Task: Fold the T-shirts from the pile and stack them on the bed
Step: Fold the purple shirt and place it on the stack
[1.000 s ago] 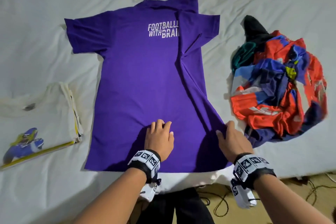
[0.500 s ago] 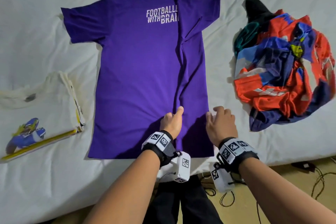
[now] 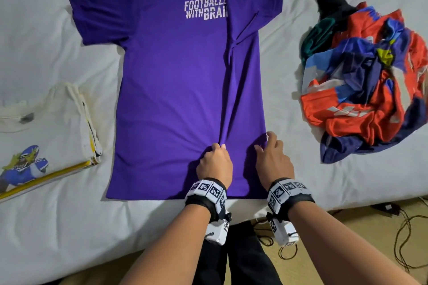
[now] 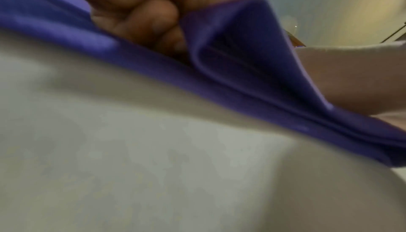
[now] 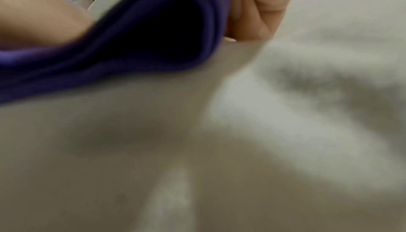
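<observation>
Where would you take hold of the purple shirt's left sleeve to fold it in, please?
Pinch the left sleeve at its outer cuff edge, coming from the left over the bare bed, and pair it with a grip on the lower left hem. The purple shirt lies flat with that sleeve spread out and free, while the right side is already folded over.

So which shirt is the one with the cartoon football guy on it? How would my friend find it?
Start at the big purple T-shirt spread in the middle of the white bed. Look to its left: a folded cream T-shirt lies flat there. It alone is pale and neatly folded, with a blue cartoon football player printed near its lower edge, unlike the crumpled red-and-blue pile on the right.
</observation>
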{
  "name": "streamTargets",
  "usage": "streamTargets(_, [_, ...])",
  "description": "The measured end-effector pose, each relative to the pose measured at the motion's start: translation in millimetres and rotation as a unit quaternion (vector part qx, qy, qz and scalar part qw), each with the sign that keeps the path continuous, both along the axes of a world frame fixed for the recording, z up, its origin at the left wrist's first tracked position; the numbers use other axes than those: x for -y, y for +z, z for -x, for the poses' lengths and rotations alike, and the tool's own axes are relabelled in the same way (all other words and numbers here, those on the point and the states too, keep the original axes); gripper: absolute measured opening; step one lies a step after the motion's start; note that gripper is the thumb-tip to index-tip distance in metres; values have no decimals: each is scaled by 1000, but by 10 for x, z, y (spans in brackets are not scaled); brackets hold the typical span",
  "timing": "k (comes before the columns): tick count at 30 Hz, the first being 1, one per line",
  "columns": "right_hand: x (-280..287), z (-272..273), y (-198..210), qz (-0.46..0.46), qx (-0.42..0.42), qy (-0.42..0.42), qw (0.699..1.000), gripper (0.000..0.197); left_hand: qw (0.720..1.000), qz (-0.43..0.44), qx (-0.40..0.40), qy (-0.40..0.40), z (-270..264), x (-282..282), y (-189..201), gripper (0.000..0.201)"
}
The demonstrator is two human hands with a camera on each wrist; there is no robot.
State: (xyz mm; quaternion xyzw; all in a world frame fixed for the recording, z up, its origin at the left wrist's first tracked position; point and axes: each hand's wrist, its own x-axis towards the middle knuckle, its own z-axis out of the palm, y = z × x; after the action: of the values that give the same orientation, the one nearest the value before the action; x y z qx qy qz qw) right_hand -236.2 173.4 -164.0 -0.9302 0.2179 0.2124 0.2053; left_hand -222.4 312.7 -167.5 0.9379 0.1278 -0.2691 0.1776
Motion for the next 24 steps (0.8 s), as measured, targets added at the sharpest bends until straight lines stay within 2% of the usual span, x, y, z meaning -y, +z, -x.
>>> streamTargets(4, [40,-39,104,58,-33,65,996,59,996,-48,-56,-40,-166,-143,154,41])
streamTargets(7, [111,-202,152,121,-6,150,981,78,998,-55,5,-37,-460,-210,227,40])
streamTargets(9, [126,-391,114,113,21,211,971,79,998,-35,55,-24,-720,-130,188,43])
streamTargets(12, [92,-715,-79,82,31,282,955,75,997,-15,63,-38,-1109,98,-1,51])
streamTargets(16, [95,-897,-426,85,35,289,953,88,990,-67,94,-76,-1364,266,-265,40])
streamTargets(21, [222,-806,-610,83,50,282,955,86,986,-104,131,2,-1400,76,-405,28])
streamTargets(23, [235,-788,-585,85,43,284,954,89,980,-123,155,3,-1369,47,-423,22])
streamTargets(24, [235,-801,-563,85,38,285,954,91,976,-121,178,-16,-1376,65,-419,28])
